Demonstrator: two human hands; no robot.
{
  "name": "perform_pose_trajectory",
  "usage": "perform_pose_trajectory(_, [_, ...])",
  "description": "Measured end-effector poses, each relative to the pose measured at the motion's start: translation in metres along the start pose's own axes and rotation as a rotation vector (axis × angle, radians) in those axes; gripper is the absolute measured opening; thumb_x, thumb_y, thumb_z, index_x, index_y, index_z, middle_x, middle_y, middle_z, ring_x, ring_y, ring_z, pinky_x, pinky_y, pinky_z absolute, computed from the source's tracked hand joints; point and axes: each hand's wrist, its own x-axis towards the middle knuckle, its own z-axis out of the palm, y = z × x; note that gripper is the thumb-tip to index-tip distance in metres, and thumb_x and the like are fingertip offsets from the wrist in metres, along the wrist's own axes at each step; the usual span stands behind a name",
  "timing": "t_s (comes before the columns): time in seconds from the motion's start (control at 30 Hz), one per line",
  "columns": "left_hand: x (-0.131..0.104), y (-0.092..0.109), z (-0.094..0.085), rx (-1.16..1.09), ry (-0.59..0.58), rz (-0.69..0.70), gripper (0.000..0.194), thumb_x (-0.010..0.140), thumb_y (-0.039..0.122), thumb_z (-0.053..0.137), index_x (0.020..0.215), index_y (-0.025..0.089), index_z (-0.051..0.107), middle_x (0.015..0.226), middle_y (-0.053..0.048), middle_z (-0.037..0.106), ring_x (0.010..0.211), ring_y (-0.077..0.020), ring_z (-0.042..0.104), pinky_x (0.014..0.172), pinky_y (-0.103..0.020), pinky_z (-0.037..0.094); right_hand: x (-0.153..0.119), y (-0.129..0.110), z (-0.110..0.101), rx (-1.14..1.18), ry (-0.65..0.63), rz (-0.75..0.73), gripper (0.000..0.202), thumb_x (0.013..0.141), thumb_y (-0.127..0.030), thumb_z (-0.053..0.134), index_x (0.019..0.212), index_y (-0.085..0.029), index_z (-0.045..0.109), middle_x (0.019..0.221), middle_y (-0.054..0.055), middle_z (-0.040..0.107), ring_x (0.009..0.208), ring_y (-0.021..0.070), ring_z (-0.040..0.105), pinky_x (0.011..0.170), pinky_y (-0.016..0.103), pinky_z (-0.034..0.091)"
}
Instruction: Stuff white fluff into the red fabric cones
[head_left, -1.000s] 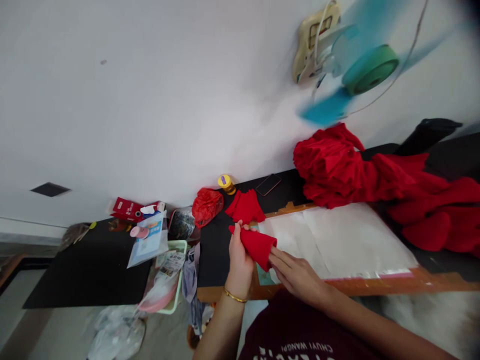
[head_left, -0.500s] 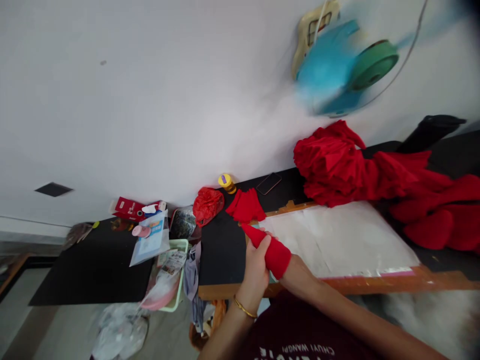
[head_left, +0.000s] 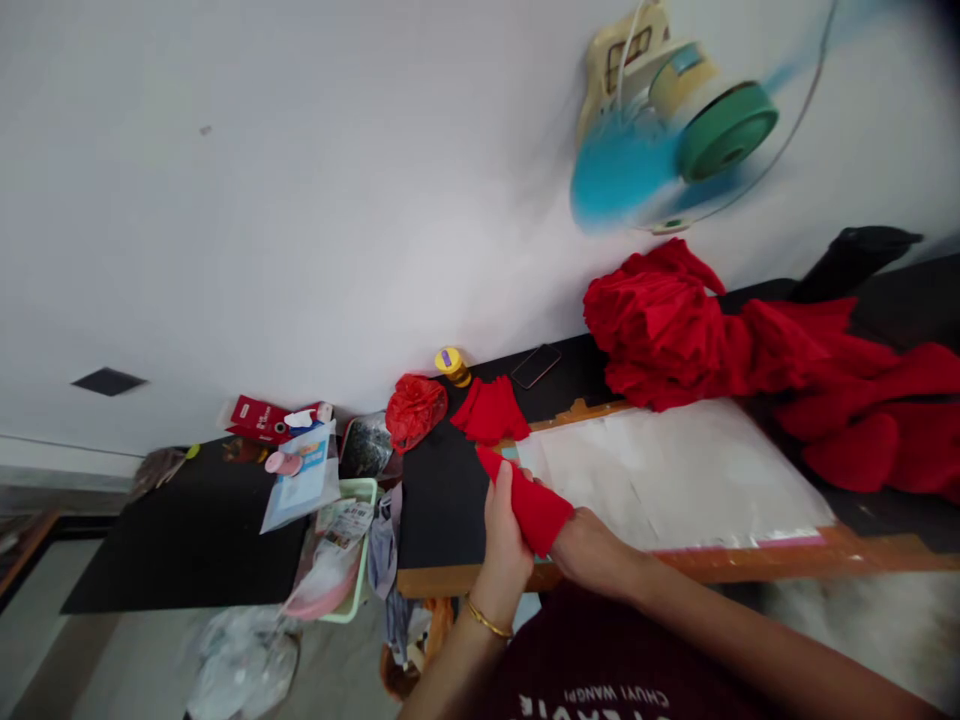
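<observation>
A red cloth tube (head_left: pixel 536 510), tapering to a point at its far end, lies slantwise between my hands above the table's front edge. My left hand (head_left: pixel 506 525) is closed around its side, thumb laid along the top. At the wide end, my right hand (head_left: pixel 592 550) reaches into the opening; its back shows, but the cloth hides its fingers. Just beyond the pointed tip lies a small stack of red cloth pieces (head_left: pixel 491 410) with uneven edges. A large heap of red cloth (head_left: pixel 667 330) spreads over the right of the table.
A white sheet (head_left: pixel 675 470) is fixed on the black table (head_left: pixel 435 500). A phone (head_left: pixel 536 366), a yellow-lidded jar (head_left: pixel 453 366) and a red plastic bag (head_left: pixel 415 410) stand along the wall. A fan (head_left: pixel 720 135) turns above. A green basket (head_left: pixel 364 560) stands left.
My right hand has drawn partly back out of the tube's wide end, so more of its back shows. My left thumb has moved up toward the tip.
</observation>
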Motion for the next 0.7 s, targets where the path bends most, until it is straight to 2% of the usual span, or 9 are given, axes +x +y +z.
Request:
perform_pose_trajectory(0.07, [-0.005, -0.008, -0.002, 0.107, 0.034, 0.077, 0.041, 0.066, 0.040, 0.084, 0.092, 0.018, 0.061, 0.074, 0.002, 0.064, 0.065, -0.0136, 0.062, 0.072, -0.029, 0.052, 0.002, 0.002, 0.003, 0.120, 0.139, -0.039, 0.050, 0.088, -0.013, 0.039, 0.137, -0.011, 0.053, 0.126, 0.016, 0.066, 0.114, 0.0247, 0.064, 0.096, 0.037, 0.053])
perform_pose_trajectory(0.13, [-0.007, -0.015, -0.005, 0.212, 0.065, 0.127, 0.046, 0.064, 0.036, 0.086, 0.099, 0.017, 0.063, 0.080, -0.001, 0.067, 0.073, -0.0160, 0.064, 0.075, -0.030, 0.052, 0.003, 0.003, 0.007, 0.214, 0.237, -0.037, 0.057, 0.091, -0.015, 0.035, 0.148, -0.014, 0.041, 0.136, 0.015, 0.061, 0.124, 0.0236, 0.058, 0.106, 0.040, 0.048])
perform_pose_trajectory(0.2, [-0.008, -0.019, -0.007, 0.267, 0.078, 0.138, 0.049, 0.063, 0.034, 0.086, 0.103, 0.016, 0.064, 0.084, -0.003, 0.068, 0.077, -0.0182, 0.066, 0.078, -0.031, 0.051, 0.002, 0.004, 0.011, 0.264, 0.263, -0.022, 0.058, 0.092, -0.014, 0.034, 0.149, -0.015, 0.038, 0.138, 0.014, 0.059, 0.126, 0.0231, 0.057, 0.109, 0.039, 0.046])
perform_pose_trajectory(0.3, [-0.009, -0.017, -0.007, 0.250, 0.075, 0.118, 0.050, 0.061, 0.033, 0.087, 0.102, 0.016, 0.064, 0.085, -0.003, 0.069, 0.077, -0.0192, 0.066, 0.079, -0.033, 0.051, -0.002, 0.006, 0.014, 0.245, 0.241, -0.018, 0.058, 0.089, -0.012, 0.037, 0.147, -0.015, 0.044, 0.135, 0.015, 0.062, 0.120, 0.0240, 0.062, 0.104, 0.039, 0.050])
perform_pose_trajectory(0.4, [-0.009, -0.010, -0.005, 0.132, -0.016, 0.023, 0.040, 0.064, 0.037, 0.084, 0.093, 0.017, 0.064, 0.080, -0.002, 0.067, 0.072, -0.0178, 0.065, 0.080, -0.034, 0.052, -0.005, 0.010, 0.013, 0.157, 0.222, -0.073, 0.062, 0.084, -0.010, 0.044, 0.146, -0.016, 0.044, 0.135, 0.015, 0.061, 0.117, 0.0258, 0.063, 0.097, 0.039, 0.054])
perform_pose_trajectory(0.47, [-0.010, -0.007, -0.005, 0.090, -0.128, -0.033, 0.032, 0.069, 0.038, 0.080, 0.087, 0.017, 0.064, 0.076, -0.002, 0.065, 0.071, -0.0172, 0.064, 0.081, -0.035, 0.051, -0.006, 0.012, 0.010, 0.122, 0.260, -0.123, 0.065, 0.082, -0.011, 0.047, 0.146, -0.014, 0.042, 0.140, 0.017, 0.057, 0.123, 0.0271, 0.060, 0.099, 0.040, 0.053])
perform_pose_trajectory(0.53, [-0.011, -0.007, -0.007, 0.114, -0.221, -0.034, 0.024, 0.070, 0.032, 0.079, 0.082, 0.016, 0.065, 0.073, -0.002, 0.065, 0.072, -0.0172, 0.064, 0.082, -0.034, 0.051, -0.006, 0.012, 0.008, 0.104, 0.297, -0.166, 0.063, 0.081, -0.012, 0.049, 0.144, -0.012, 0.044, 0.140, 0.019, 0.057, 0.126, 0.0281, 0.057, 0.101, 0.042, 0.051])
perform_pose_trajectory(0.7, [-0.013, -0.009, -0.014, 0.210, -0.298, -0.040, 0.018, 0.070, 0.020, 0.078, 0.083, 0.015, 0.067, 0.075, -0.004, 0.068, 0.074, -0.0169, 0.064, 0.079, -0.030, 0.050, -0.007, 0.011, 0.006, 0.136, 0.246, -0.200, 0.049, 0.082, -0.012, 0.050, 0.130, -0.012, 0.057, 0.127, 0.017, 0.065, 0.123, 0.0271, 0.058, 0.101, 0.040, 0.051])
